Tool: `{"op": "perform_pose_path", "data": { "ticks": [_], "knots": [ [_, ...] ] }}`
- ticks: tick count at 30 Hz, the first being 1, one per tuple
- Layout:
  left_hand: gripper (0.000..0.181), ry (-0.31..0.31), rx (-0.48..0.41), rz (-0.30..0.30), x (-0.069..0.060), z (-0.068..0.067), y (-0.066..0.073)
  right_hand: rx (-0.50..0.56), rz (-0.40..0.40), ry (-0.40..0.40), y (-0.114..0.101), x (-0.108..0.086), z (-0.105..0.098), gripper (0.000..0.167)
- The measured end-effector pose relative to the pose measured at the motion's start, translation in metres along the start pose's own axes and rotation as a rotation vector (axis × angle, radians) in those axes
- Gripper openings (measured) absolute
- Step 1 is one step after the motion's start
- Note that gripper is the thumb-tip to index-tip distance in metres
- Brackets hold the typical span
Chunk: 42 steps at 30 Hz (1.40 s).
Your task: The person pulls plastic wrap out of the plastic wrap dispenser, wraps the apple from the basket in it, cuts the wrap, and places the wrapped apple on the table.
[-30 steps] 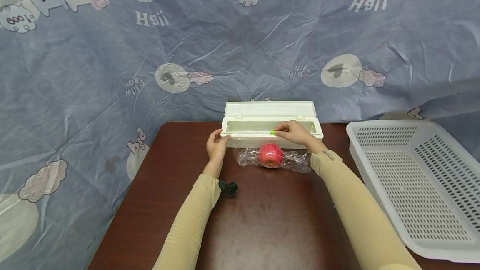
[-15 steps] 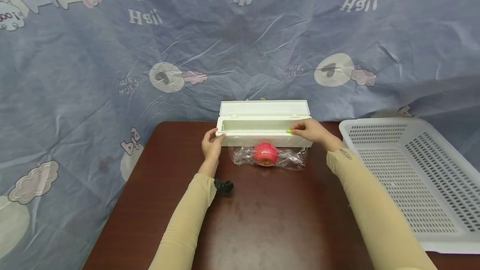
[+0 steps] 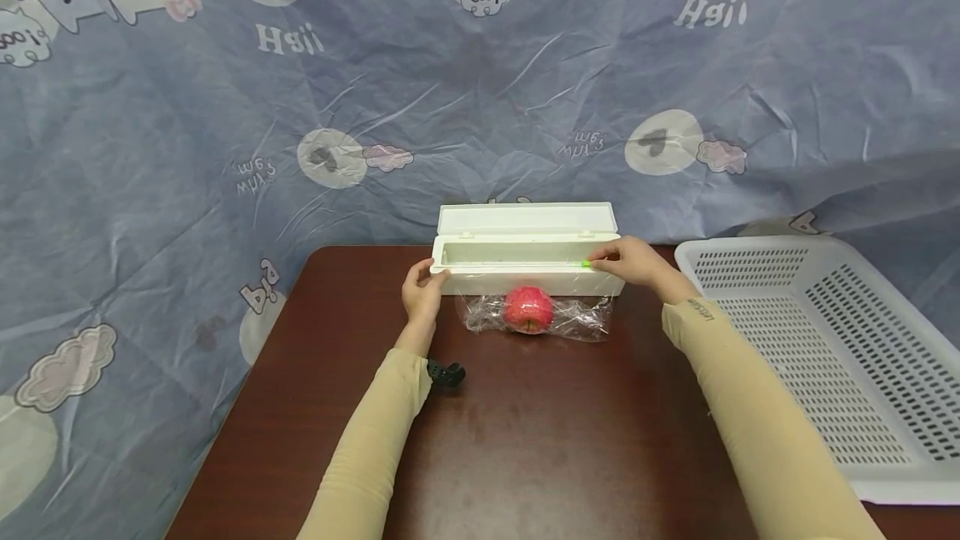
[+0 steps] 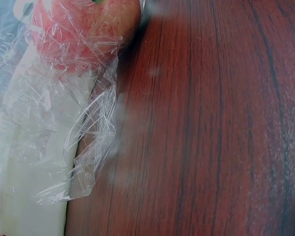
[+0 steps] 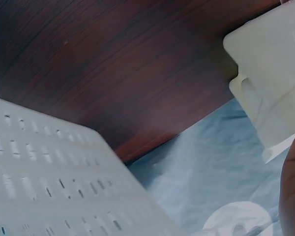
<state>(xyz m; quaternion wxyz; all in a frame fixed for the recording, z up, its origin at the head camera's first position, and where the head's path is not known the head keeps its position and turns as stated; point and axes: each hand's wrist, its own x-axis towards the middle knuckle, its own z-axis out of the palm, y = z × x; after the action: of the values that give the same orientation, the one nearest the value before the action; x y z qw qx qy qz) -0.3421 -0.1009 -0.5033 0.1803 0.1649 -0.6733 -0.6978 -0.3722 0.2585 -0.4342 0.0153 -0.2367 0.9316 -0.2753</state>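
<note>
A long white cling film dispenser (image 3: 525, 283) stands at the table's far edge with its lid (image 3: 525, 217) raised. My left hand (image 3: 422, 294) grips its left end, thumb at the front rim. With thumb and fingertips my right hand (image 3: 636, 262) pinches a small bright green slide cutter (image 3: 587, 264) on the front rim, near the right end. Just in front of the box lies a red apple (image 3: 528, 310) with crumpled clear cling film (image 3: 483, 312) spread to both sides of it; the left wrist view shows the film (image 4: 96, 128) lying against the box front.
To the right stands a large white perforated plastic basket (image 3: 810, 265), close beside my right forearm. The brown wooden table (image 3: 540, 440) ends at a blue printed cloth (image 3: 465, 107) behind the box. A black strap (image 3: 447, 373) is at my left wrist.
My right hand has slid the green cutter rightward along the rim, from around the middle to near the right end. The left hand keeps its hold; the head view has shifted slightly.
</note>
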Motion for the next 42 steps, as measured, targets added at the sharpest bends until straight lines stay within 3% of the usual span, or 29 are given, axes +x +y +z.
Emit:
{"op": "perform_pose_path", "data": {
  "ticks": [11, 26, 35, 42],
  "knots": [
    [0.038, 0.008, 0.001, 0.004, 0.002, -0.003, 0.002, -0.008, 0.038, 0.038, 0.014, -0.012, -0.011, 0.018],
    [0.038, -0.002, 0.007, -0.004, 0.001, 0.0, -0.001, 0.004, 0.052, 0.04, 0.016, -0.02, -0.016, 0.018],
    [0.038, 0.006, 0.014, 0.007, 0.0, 0.0, 0.001, 0.153, 0.121, -0.002, 0.02, -0.026, -0.022, 0.022],
    [0.039, 0.006, 0.014, 0.006, 0.0, -0.001, 0.0, 0.127, 0.141, 0.012, 0.024, -0.028, -0.022, 0.022]
  ]
}}
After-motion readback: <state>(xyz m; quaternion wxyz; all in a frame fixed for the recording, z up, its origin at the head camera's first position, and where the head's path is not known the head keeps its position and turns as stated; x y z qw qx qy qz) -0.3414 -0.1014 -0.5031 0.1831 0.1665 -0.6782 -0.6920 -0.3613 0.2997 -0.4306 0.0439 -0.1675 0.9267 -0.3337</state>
